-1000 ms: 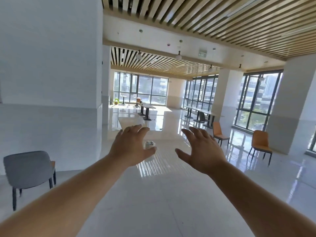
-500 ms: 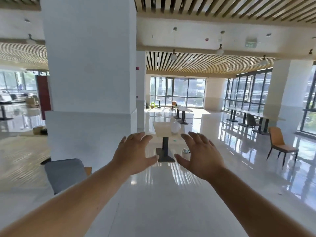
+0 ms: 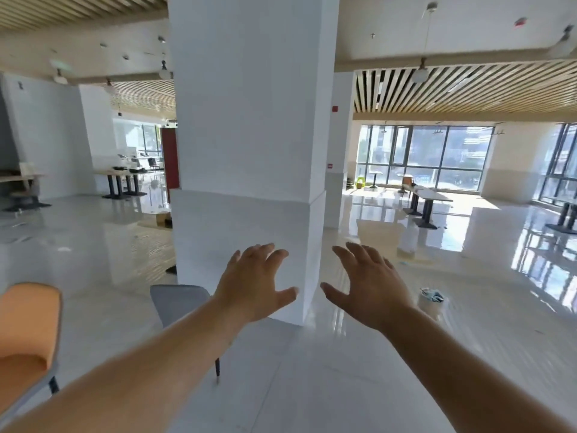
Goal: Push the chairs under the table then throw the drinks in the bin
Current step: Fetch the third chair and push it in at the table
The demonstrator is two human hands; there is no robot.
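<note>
White pillar (image 3: 249,151) now fills the middle of the view; a second ago it stood off to the left, so the head has swung leftward. That turn has brought an orange chair (image 3: 28,323) into sight far left of the pillar, with the grey chair (image 3: 179,303) at the pillar's foot, partly behind the left forearm. Both hands, the left hand (image 3: 253,282) and right hand (image 3: 367,285), reach forward in front of the pillar's base, fingers spread, holding nothing, as before. A cup-like drink (image 3: 431,296) sits on the white surface right of the pillar. Judging by this, chair-pushing comes first and has not begun.
</note>
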